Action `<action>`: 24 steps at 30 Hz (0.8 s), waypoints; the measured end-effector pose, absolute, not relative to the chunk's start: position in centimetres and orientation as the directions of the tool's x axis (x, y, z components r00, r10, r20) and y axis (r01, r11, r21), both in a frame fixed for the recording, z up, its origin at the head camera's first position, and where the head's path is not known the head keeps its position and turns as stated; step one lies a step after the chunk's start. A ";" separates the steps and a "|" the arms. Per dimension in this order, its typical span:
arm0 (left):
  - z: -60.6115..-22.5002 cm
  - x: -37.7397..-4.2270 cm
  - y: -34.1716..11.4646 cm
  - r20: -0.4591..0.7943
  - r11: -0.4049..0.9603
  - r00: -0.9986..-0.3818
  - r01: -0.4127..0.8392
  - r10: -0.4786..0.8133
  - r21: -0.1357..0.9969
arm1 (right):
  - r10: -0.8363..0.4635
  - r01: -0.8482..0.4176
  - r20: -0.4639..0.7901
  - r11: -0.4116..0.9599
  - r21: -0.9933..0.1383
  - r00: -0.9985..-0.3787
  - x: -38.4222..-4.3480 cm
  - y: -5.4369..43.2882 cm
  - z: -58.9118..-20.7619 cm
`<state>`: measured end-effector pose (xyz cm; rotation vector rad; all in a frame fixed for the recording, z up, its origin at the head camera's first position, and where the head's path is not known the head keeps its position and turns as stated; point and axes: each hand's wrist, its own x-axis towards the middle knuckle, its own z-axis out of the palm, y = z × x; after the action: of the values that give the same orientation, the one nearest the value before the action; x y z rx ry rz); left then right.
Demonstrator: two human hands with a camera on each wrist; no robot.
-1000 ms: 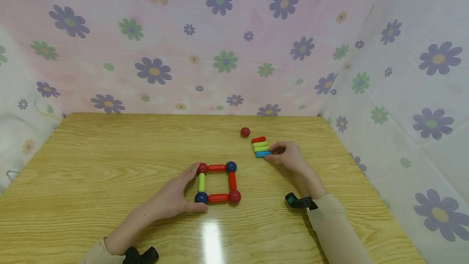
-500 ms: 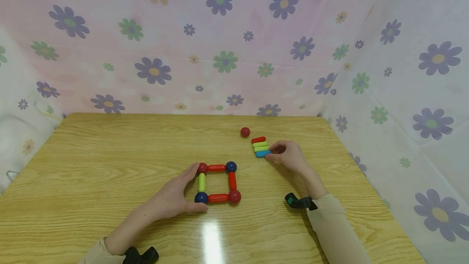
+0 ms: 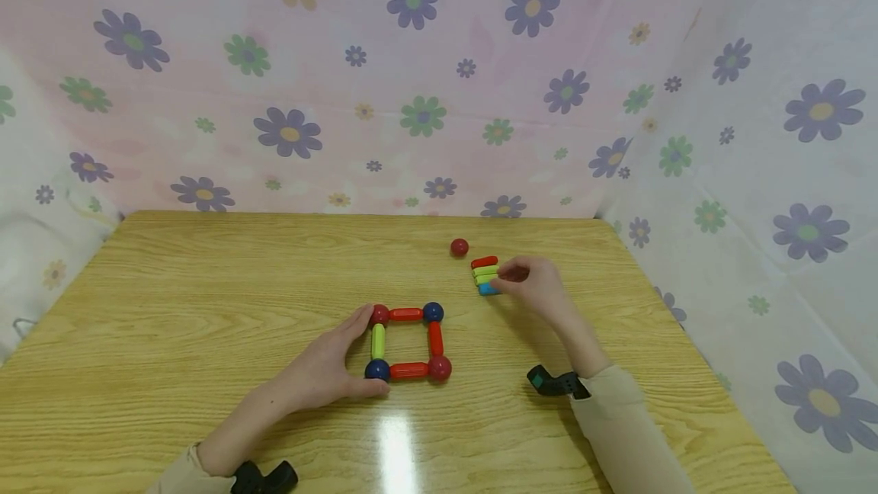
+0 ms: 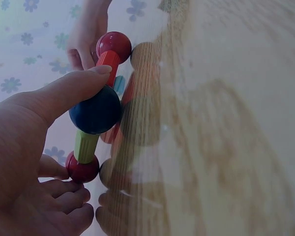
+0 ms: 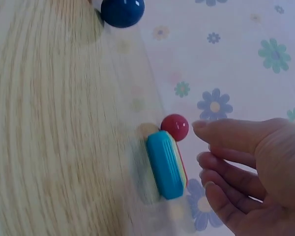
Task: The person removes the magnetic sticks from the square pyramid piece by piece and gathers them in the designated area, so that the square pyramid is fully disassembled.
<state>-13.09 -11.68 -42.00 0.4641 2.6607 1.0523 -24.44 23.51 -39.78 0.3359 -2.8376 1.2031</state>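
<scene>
A square of magnetic sticks and balls (image 3: 409, 370) lies on the table in the head view, with three red sticks, one lime stick, and red and blue corner balls. My left hand (image 3: 322, 368) holds its left side, thumb at the near blue ball (image 4: 95, 110) and a fingertip at the far red ball (image 4: 83, 168). My right hand (image 3: 538, 288) hovers by a row of loose sticks: a blue stick (image 5: 165, 164), lime sticks (image 3: 485, 271) and a red stick (image 3: 484, 261). In the right wrist view its fingers are apart from the sticks and hold nothing.
A loose red ball (image 3: 459, 248) sits just beyond the row of sticks. The wood-grain table (image 3: 226, 288) meets flowered cloth (image 3: 411, 151) at the back and right. Black bands (image 3: 559, 382) are on both wrists.
My right hand has come off the end of the blue stick and risen slightly, its fingertips now over the near end of the row. The left hand and the square stay put.
</scene>
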 end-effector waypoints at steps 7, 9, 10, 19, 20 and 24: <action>-42.0 -13.2 -11.7 -0.106 0.692 -0.921 0.202 0.375 0.693 | -0.324 -0.282 0.088 0.621 -0.731 -0.942 -23.4 20.9 -39.4; -42.0 -13.2 -11.7 -0.112 0.692 -0.921 0.196 0.373 0.695 | -0.380 -0.296 0.063 0.597 -0.745 -0.923 -23.1 20.0 -39.4; -42.0 -13.2 -11.7 -0.115 0.690 -0.920 0.194 0.375 0.697 | -0.404 -0.300 0.047 0.590 -0.749 -0.913 -22.9 19.6 -39.4; -41.9 -13.2 -11.7 -0.143 0.692 -0.921 0.163 0.363 0.703 | -0.553 -0.354 -0.046 0.593 -0.724 -0.832 -23.0 16.3 -39.9; -41.9 -13.1 -11.7 -0.144 0.692 -0.920 0.164 0.364 0.703 | -0.560 -0.357 -0.058 0.601 -0.715 -0.827 -23.0 16.1 -40.0; -41.8 -13.1 -11.7 -0.140 0.693 -0.917 0.174 0.372 0.700 | -0.547 -0.342 -0.083 0.626 -0.701 -0.833 -23.0 15.4 -40.5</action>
<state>-13.12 -11.70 -41.80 0.4346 2.6331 1.0478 -22.96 15.45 -40.51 0.8671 -3.0893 1.2249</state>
